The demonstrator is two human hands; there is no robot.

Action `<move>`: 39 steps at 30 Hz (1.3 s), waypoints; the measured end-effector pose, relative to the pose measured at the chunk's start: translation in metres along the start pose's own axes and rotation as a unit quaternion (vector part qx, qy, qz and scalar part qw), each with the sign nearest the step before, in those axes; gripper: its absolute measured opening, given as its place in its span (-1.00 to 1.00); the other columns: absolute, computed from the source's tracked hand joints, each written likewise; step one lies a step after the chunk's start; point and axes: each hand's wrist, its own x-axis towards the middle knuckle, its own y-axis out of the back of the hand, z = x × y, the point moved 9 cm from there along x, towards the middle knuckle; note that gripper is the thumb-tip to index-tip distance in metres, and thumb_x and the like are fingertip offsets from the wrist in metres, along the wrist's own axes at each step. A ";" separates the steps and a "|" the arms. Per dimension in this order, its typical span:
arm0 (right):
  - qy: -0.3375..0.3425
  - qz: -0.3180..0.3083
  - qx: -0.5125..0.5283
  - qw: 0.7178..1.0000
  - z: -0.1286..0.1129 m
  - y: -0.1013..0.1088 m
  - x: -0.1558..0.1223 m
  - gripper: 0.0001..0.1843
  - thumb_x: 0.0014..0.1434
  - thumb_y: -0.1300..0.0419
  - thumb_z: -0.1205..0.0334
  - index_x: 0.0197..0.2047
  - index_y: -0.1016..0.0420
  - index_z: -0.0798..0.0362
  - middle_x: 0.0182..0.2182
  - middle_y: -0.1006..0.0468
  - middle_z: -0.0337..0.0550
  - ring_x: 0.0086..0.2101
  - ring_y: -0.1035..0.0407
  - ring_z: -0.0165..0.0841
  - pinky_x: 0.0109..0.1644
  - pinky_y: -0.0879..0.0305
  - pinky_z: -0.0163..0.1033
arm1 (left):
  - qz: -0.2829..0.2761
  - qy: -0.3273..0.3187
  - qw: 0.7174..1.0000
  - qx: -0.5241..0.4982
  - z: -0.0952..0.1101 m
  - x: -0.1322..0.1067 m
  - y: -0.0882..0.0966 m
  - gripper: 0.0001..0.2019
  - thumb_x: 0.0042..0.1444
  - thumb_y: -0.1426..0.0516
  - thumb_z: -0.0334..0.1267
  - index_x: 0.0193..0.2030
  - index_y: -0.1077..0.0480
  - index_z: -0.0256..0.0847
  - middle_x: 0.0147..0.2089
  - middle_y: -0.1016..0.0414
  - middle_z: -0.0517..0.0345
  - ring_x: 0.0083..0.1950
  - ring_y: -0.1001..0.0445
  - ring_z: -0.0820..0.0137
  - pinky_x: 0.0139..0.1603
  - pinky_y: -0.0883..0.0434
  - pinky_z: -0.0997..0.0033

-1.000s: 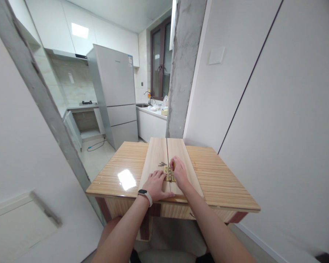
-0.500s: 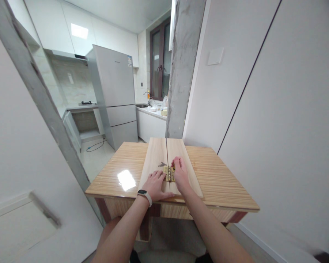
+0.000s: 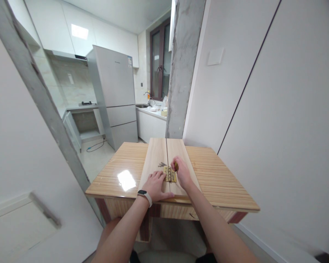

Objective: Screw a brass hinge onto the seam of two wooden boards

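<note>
Two pale wooden boards (image 3: 157, 151) lie side by side on the table, with a narrow dark gap between them. A brass hinge (image 3: 169, 174) spans the gap near their front end. My left hand (image 3: 155, 185) rests spread on the left board, its fingertips touching the hinge's left leaf and its thumb reaching across the gap. My right hand (image 3: 183, 171) is closed around a short screwdriver (image 3: 176, 166) with a yellow-and-black handle, over the hinge's right leaf. The screwdriver's tip is hidden or too small to see. Several small screws (image 3: 162, 164) lie on the left board beside the hinge.
The boards sit on a glossy wood-grain table (image 3: 222, 179) with a drawer front below. White wall panels (image 3: 263, 109) stand close on the right. Beyond the table are a grey fridge (image 3: 116, 80), a sink counter (image 3: 152, 122) and a cable (image 3: 95, 146) on the floor.
My right hand has shifted slightly right and turned, so the screwdriver handle and the hinge's right leaf show more. My left hand has stayed in place.
</note>
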 end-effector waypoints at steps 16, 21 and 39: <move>-0.035 0.097 0.026 0.994 0.003 -0.002 -0.018 -0.53 0.33 -0.01 -0.27 -0.36 -0.28 -0.06 -0.50 -0.30 -0.32 -0.50 -0.20 -0.38 -0.41 -0.17 -0.27 | -0.009 0.006 1.000 -0.001 0.003 0.000 0.002 -0.07 -0.11 -0.18 0.49 0.29 -0.29 -0.09 0.30 -0.29 -0.11 0.32 -0.22 -0.06 0.32 -0.18 -0.07; -0.013 0.045 -0.006 0.999 -0.002 -0.004 -0.009 -0.55 0.38 0.04 -0.17 -0.40 -0.31 -0.05 -0.51 -0.31 -0.31 -0.46 -0.21 -0.36 -0.33 -0.17 -0.24 | -0.003 0.002 1.000 0.001 0.003 0.000 0.003 -0.05 -0.11 -0.17 0.51 0.28 -0.29 -0.11 0.29 -0.29 -0.11 0.31 -0.22 -0.05 0.32 -0.19 -0.06; -0.048 0.135 0.038 0.989 0.008 0.000 -0.023 -0.55 0.26 -0.09 -0.31 -0.30 -0.31 -0.08 -0.43 -0.40 -0.27 -0.41 -0.30 -0.35 -0.31 -0.29 -0.24 | -0.003 0.005 1.000 0.003 0.001 0.000 0.001 -0.07 -0.11 -0.16 0.51 0.27 -0.30 -0.08 0.29 -0.29 -0.12 0.30 -0.23 -0.06 0.30 -0.20 -0.07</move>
